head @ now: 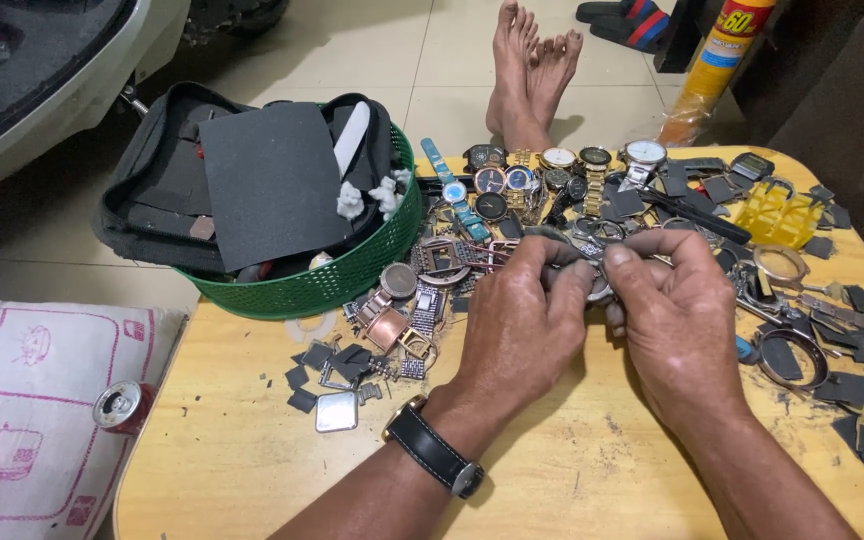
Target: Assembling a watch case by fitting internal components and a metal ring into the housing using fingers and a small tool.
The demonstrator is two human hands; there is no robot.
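where hands pinch, watch piece [597,285] crosswise

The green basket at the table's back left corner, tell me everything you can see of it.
The green basket is round, apparently plastic, with a slotted ribbed wall and a plain rim. It stands upright on the wooden table, overhanging the back left edge. A black fabric pouch fills it and spills out leftward, with a dark grey sheet lying on top, beside a white strip and crumpled white bits. Watch parts crowd its right side. Neither hand touches it.

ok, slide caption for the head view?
Both hands pinch a small metal watch part over a wooden table strewn with watches.
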